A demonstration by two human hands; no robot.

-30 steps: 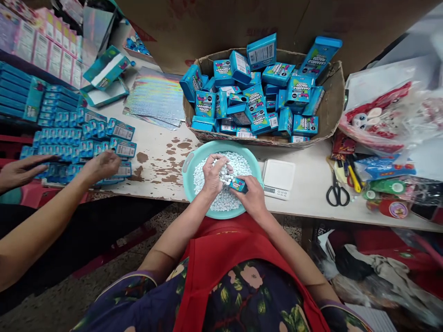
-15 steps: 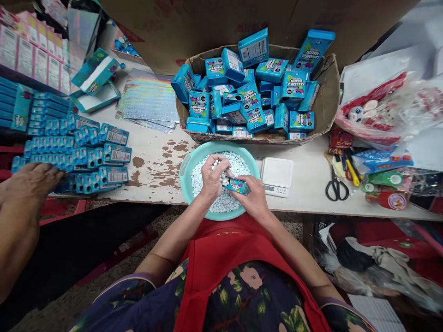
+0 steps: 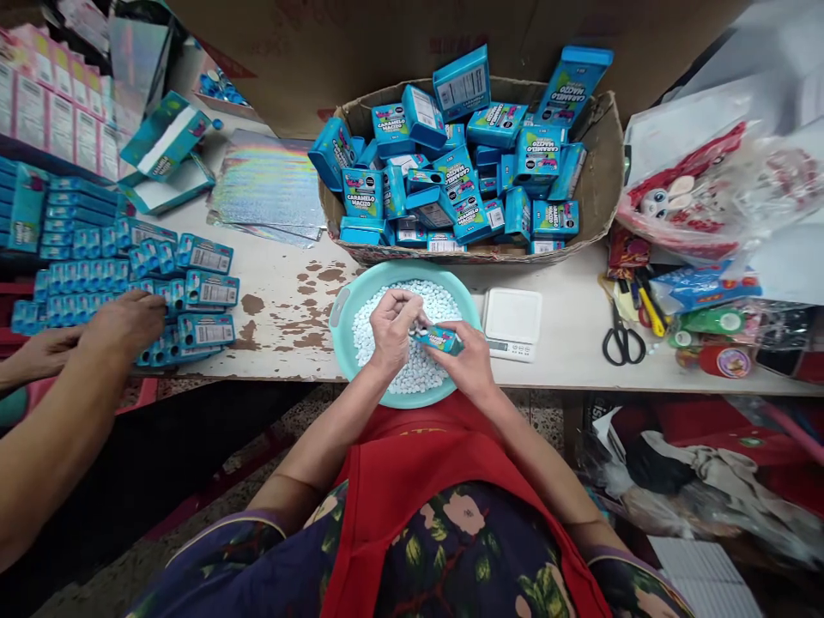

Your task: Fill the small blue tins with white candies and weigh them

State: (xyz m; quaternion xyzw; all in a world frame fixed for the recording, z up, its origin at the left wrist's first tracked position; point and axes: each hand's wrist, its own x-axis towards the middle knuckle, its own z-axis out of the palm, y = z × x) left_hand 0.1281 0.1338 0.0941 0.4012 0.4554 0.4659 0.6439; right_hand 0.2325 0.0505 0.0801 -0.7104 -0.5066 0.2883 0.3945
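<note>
Over a turquoise basin (image 3: pixel 341 343) of small white candies (image 3: pixel 421 375), both hands meet. My right hand (image 3: pixel 469 356) grips a small blue candy box (image 3: pixel 443 338) marked "Caramelo Macizo", tilted with its end toward the left. Curled at that end is my left hand (image 3: pixel 391 328), fingers closed around a few white candies at the box's mouth. The curled fingers partly hide the candies and the opening. A white digital scale (image 3: pixel 513 316) lies just right of the basin.
Behind the basin stands a cardboard box (image 3: pixel 476 255) full of blue candy boxes. Rows of small blue boxes (image 3: pixel 90 275) fill the left, where a co-worker's hands (image 3: pixel 132 322) are busy. Holographic sheets (image 3: pixel 263 180), scissors (image 3: pixel 623 343) and bagged items (image 3: pixel 721 202) lie around.
Fewer candies show in my left hand, whose fingers are now at the box's mouth. The co-worker's hand has moved right over the small boxes, and a second hand has come into view.
</note>
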